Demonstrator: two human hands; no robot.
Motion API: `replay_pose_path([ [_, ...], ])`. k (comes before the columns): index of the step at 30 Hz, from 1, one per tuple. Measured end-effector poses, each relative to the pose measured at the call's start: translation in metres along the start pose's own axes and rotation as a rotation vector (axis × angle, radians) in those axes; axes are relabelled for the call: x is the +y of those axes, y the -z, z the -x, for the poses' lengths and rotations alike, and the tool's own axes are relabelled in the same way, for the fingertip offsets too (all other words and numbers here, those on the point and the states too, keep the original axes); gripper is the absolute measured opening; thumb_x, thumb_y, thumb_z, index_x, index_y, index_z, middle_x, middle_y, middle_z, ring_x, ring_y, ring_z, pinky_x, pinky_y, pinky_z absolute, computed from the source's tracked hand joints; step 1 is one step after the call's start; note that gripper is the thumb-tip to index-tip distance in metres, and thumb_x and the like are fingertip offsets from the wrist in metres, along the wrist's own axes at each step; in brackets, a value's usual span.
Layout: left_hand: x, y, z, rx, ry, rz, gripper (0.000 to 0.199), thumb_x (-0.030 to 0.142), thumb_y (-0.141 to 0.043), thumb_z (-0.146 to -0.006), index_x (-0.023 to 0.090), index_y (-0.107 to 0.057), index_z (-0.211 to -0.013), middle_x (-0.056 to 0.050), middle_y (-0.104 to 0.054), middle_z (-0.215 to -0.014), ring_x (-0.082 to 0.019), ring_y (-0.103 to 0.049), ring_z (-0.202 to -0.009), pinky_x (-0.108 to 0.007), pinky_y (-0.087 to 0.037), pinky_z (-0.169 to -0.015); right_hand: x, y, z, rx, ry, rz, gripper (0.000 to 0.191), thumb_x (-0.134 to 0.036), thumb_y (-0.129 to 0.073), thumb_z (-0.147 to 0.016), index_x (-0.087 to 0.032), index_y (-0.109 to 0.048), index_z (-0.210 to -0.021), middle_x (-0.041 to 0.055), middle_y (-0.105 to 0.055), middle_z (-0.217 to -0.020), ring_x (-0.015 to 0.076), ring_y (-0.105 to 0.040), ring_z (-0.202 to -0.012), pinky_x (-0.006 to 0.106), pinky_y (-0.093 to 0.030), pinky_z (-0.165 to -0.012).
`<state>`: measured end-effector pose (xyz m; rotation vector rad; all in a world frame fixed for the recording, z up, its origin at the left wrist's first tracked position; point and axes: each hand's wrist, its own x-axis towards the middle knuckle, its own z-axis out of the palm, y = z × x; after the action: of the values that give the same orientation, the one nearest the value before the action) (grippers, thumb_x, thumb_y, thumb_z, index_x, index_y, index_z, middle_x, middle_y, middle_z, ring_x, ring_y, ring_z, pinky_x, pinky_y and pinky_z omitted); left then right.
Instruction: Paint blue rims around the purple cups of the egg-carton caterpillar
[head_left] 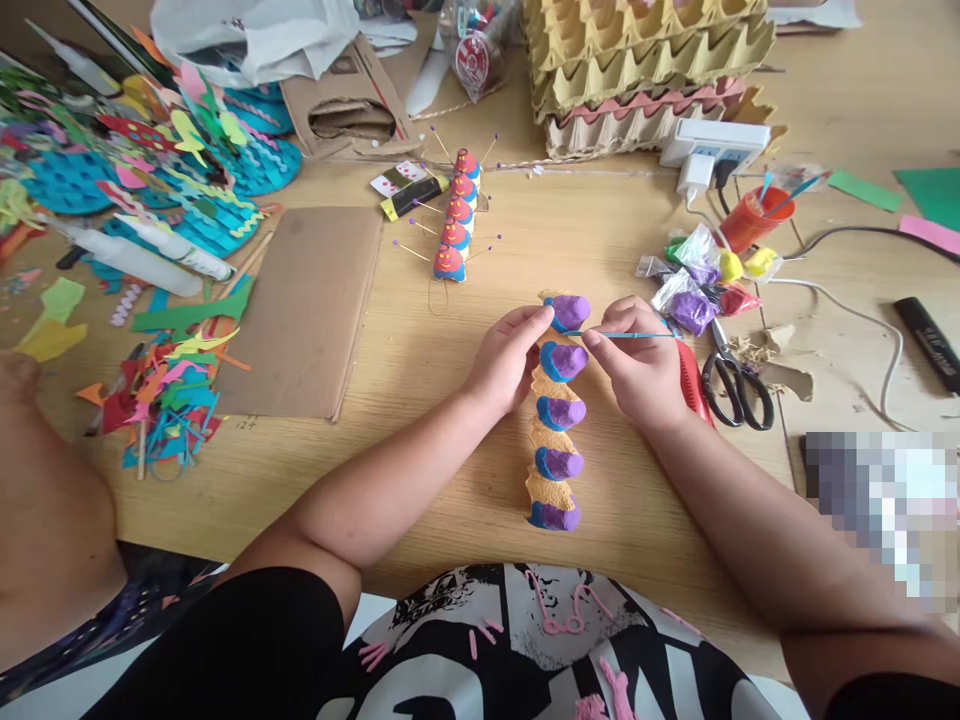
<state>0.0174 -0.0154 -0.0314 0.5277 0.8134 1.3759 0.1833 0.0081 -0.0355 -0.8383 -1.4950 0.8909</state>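
Observation:
A strip of egg carton (551, 440) lies lengthwise before me, its several bumps coated in blue and purple clay. My left hand (510, 358) pinches the far end of the strip, the thumb on the blue clay of the farthest bump (571, 311). Between thumb and fingers, my right hand (634, 360) holds a thin blue stick (637, 335). The stick's tip points left, at the gap below the farthest bump; whether it touches the clay I cannot tell. Beyond the hands stands a finished-looking carton caterpillar (454, 225) in red and blue, with pins sticking out.
Black-handled scissors (739, 390), bagged clay (694, 300) and an orange cup (757, 215) are at the right. Stacked egg trays (645, 60) stand behind, near a power strip (716, 145). Cardboard (300, 310) and paper scraps (180, 390) lie left, beside another person's arm (52, 510).

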Motion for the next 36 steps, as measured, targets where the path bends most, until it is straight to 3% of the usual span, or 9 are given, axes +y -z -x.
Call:
replay_pose_path([
  [15,-0.001,0.0,0.001,-0.021,-0.025,-0.04,0.03,0.045,-0.091,-0.085,0.018,-0.077,-0.089,-0.001,-0.082,-0.087,-0.014,-0.076,-0.075,-0.026,-0.056,-0.074,-0.007,-0.001,-0.001,-0.01,-0.037,0.009,0.045,-0.06,-0.087,-0.086,-0.023,-0.065,-0.072,-0.0016,-0.058,-0.079,0.015,-0.057,-0.075,0.035,-0.047,-0.075],
  [26,0.0,-0.003,0.003,-0.045,-0.012,-0.014,0.03,0.043,-0.092,-0.084,0.019,-0.076,-0.087,0.001,-0.08,-0.081,-0.013,-0.075,-0.069,-0.024,-0.058,-0.068,-0.009,-0.002,0.001,-0.002,-0.082,0.037,0.051,-0.064,-0.086,-0.085,-0.023,-0.06,-0.07,-0.002,-0.058,-0.075,0.014,-0.053,-0.071,0.033,-0.044,-0.07],
  [36,0.0,-0.003,0.003,0.003,0.007,-0.057,0.032,0.045,-0.091,-0.087,0.019,-0.073,-0.087,0.002,-0.078,-0.08,-0.011,-0.071,-0.066,-0.023,-0.055,-0.068,-0.012,-0.004,0.001,0.007,-0.13,-0.025,0.053,-0.065,-0.09,-0.08,-0.022,-0.061,-0.067,-0.0029,-0.058,-0.072,0.0122,-0.052,-0.067,0.032,-0.04,-0.065],
])
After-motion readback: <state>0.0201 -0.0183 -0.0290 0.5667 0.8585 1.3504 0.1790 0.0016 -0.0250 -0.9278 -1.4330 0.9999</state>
